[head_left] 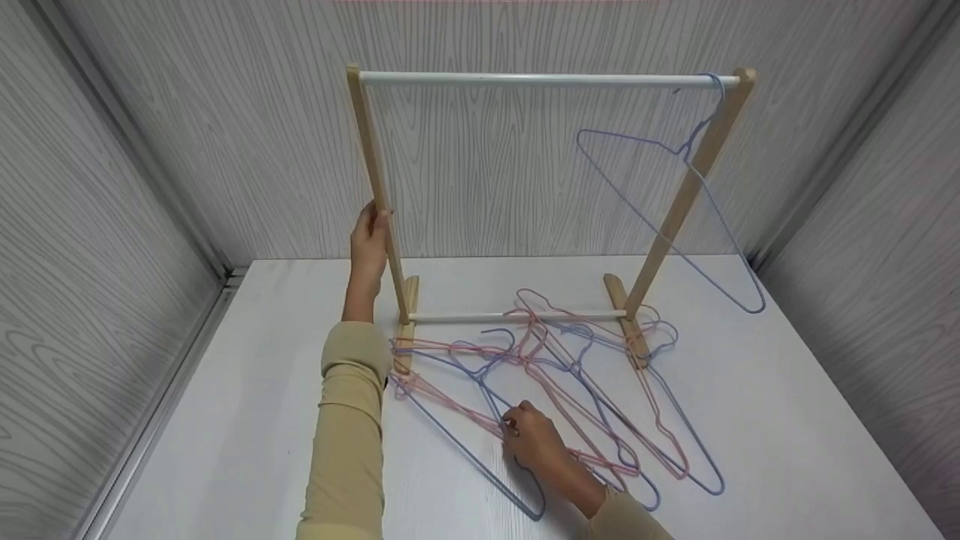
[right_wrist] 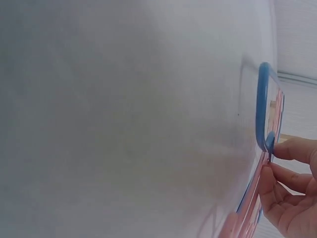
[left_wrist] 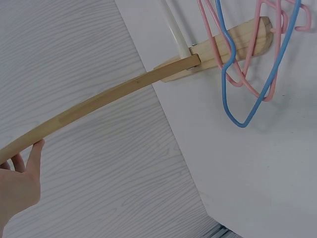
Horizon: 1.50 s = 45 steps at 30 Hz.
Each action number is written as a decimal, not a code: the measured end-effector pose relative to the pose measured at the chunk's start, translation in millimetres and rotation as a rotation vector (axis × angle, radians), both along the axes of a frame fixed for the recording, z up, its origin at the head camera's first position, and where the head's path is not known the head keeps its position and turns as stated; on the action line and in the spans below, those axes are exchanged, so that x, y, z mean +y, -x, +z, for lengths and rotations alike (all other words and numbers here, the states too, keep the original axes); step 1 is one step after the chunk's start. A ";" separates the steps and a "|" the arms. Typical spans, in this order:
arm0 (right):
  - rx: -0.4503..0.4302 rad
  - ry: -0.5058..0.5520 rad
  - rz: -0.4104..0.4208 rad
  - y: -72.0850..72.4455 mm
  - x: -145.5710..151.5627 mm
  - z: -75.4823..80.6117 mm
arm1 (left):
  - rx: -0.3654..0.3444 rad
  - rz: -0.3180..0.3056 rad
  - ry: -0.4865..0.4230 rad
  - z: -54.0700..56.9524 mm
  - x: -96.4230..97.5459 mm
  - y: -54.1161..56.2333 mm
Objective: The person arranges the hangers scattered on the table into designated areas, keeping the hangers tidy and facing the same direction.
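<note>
Pinches a blue hanger (right_wrist: pixel 261 106) with the right hand (head_left: pixel 534 439), thumb set against bent fingertips on the wire, partway down its right side. Keeps to the front left of a loose heap with this hanger, hook pointing toward the rack. Cannot tell whether raised clear of the white table (head_left: pixel 765 420) along its whole length.

Grips the left post (head_left: pixel 368 142) with the left hand (head_left: pixel 369 238), about midway up, thumb on the near side, other fingers partly hidden behind the wood.

Close around the right hand, tangled with pink hangers (left_wrist: pixel 266 99) and other blue hangers (head_left: pixel 720 489), crossing over and under one another. Too overlapped to count surely. Spread rightward from the left foot (head_left: pixel 411 292) to the right foot (head_left: pixel 613 285), lying across both and also over the lower bar (head_left: pixel 465 317).

Higher up, hooked on the white rail (head_left: pixel 525 78) near its right end, just beside the right post (head_left: pixel 684 199), with one hanging blue hanger (head_left: pixel 622 136) tilted below. Enclosed by pale wood-grain walls (head_left: pixel 150 112) at the back and both sides. Covered in tan sleeves (head_left: pixel 352 435) on both arms.
</note>
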State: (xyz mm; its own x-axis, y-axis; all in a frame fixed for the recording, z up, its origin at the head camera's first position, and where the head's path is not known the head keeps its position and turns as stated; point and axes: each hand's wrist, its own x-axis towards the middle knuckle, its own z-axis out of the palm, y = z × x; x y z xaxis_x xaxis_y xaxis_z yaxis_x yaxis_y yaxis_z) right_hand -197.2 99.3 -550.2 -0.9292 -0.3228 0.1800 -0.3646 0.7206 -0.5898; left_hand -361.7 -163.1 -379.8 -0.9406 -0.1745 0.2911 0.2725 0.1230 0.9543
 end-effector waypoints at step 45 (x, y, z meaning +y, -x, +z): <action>-0.001 0.344 -0.078 11.9 53.7 45.3 | -0.022 -0.007 -0.018 0.0 -1.7 0.4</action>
